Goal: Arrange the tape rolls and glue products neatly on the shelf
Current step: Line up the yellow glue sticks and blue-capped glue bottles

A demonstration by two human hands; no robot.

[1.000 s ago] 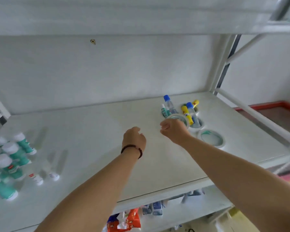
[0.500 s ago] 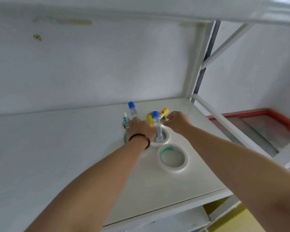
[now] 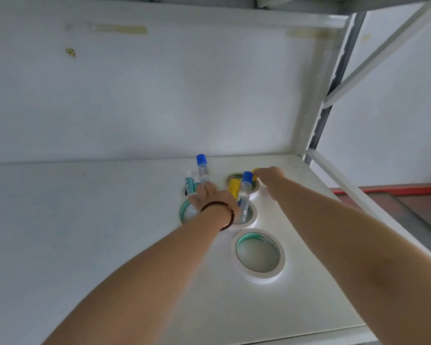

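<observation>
Several white tape rolls with green cores lie flat on the white shelf (image 3: 85, 232). The nearest roll (image 3: 258, 255) is empty. Behind it a roll (image 3: 250, 216) holds a blue-capped glue bottle (image 3: 245, 189) and a yellow-capped stick (image 3: 234, 186). My left hand (image 3: 213, 197), with a dark bead bracelet, rests on the left roll (image 3: 184, 212), fingers by another blue-capped bottle (image 3: 202, 169) and a teal glue tube (image 3: 190, 184). My right hand (image 3: 269, 176) reaches over the far roll (image 3: 234, 176), fingers closed on a yellow-capped glue stick (image 3: 254, 171).
The shelf's back wall (image 3: 159, 95) rises just behind the rolls. A white upright post and diagonal brace (image 3: 316, 135) close the right end. An upper shelf (image 3: 184, 6) hangs overhead. A red-edged floor (image 3: 396, 195) lies beyond on the right.
The view has swung right and closer. My left hand has moved onto the left roll, and my right hand has reached farther back to the yellow-capped stick.
</observation>
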